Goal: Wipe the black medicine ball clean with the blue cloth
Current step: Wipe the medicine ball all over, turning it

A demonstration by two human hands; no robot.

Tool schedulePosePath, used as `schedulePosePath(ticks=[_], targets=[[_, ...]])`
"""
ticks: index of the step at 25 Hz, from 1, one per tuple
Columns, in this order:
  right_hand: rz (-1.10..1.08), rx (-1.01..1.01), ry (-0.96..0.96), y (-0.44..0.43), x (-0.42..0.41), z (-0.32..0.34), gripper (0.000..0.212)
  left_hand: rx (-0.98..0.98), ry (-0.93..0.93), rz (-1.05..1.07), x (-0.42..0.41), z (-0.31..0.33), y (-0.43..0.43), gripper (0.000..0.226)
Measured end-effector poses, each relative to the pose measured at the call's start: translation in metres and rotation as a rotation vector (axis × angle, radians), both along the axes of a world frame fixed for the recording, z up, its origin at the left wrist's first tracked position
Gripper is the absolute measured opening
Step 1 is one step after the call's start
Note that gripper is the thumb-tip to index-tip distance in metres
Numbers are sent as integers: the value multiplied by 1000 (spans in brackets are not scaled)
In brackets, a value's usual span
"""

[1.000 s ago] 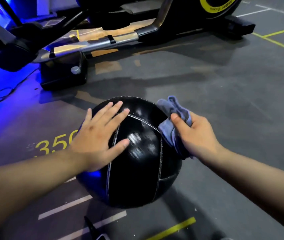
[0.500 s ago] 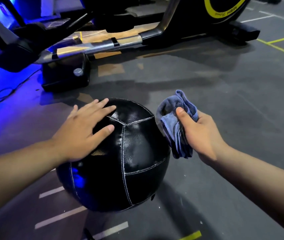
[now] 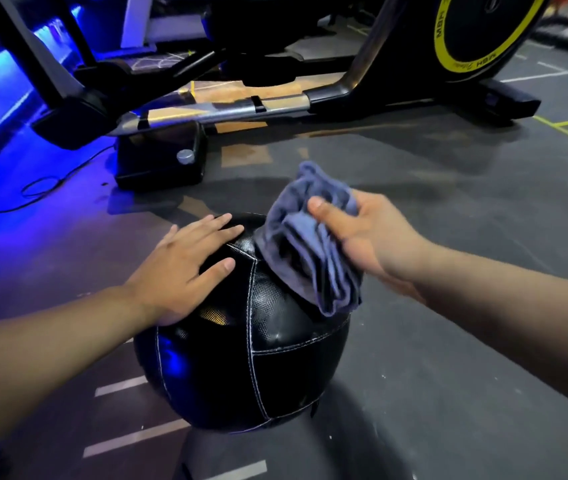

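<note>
The black medicine ball (image 3: 258, 368), stitched in white seams, rests on the dark gym floor in the middle of the view. My left hand (image 3: 185, 268) lies flat on its upper left side with the fingers spread. My right hand (image 3: 362, 237) grips the bunched blue cloth (image 3: 310, 244), which drapes over the ball's upper right side and touches it. The ball's top right surface is hidden under the cloth.
An exercise machine with a metal rail (image 3: 213, 112) and a black foot block (image 3: 159, 161) stands just behind the ball. Its yellow-ringed flywheel (image 3: 483, 29) is at the back right. A cable (image 3: 43, 185) lies on the blue-lit floor at the left. Painted floor lines (image 3: 130, 438) run under the ball.
The ball has rolled under my left hand, showing different seams. My right hand lifted the cloth off the ball's right side and brought it onto the upper right.
</note>
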State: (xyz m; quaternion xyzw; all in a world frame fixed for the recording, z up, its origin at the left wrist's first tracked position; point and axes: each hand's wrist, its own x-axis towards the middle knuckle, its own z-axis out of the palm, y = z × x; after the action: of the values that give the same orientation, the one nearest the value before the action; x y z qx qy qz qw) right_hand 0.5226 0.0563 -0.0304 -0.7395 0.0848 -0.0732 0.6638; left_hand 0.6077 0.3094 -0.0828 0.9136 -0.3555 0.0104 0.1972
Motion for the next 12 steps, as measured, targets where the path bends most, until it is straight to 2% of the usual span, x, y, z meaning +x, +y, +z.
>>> schedulePosePath(ticks=[2,5,6,7,9,11,12], targets=[[36,-347,-46,8,11,-15,22,-5,-4,-2,4,0,1,65],[195,-1007,-121,15,32,-23,39,1,1,-8,10,-2,5,66],[237,-1120,-90,19,40,-24,42,1,8,-5,12,-2,8,66],[249,-1139,-31,22,47,-24,45,2,13,1,15,-3,11,66],[206,-978,55,28,55,-30,47,9,17,20,21,-4,16,64],[143,-792,18,40,52,-42,49,17,22,41,28,-6,21,63],[102,-782,-57,49,44,-49,53,14,25,50,31,-7,24,62]])
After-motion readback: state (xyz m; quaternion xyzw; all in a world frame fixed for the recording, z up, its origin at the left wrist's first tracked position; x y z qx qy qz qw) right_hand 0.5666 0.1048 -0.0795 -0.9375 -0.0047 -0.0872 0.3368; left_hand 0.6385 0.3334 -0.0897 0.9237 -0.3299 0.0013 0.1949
